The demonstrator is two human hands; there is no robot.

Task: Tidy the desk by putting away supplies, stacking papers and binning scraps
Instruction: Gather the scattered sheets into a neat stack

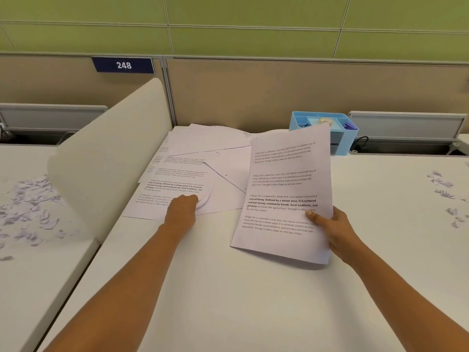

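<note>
My right hand (332, 231) grips a printed sheet (286, 189) by its lower right edge, thumb on top, holding it tilted above the white desk (228, 288). My left hand (181, 209) pinches the near corner of the top sheet of a loose pile of printed papers (203, 158), and that corner curls up. The pile is spread unevenly against the desk's back left corner. Torn paper scraps (442, 185) lie scattered at the desk's right side.
A light blue desk organiser (340, 138) with clips and small items stands at the back against the partition. A cream divider panel (106, 158) rises on the left; beyond it the neighbouring desk is strewn with more scraps (28, 207).
</note>
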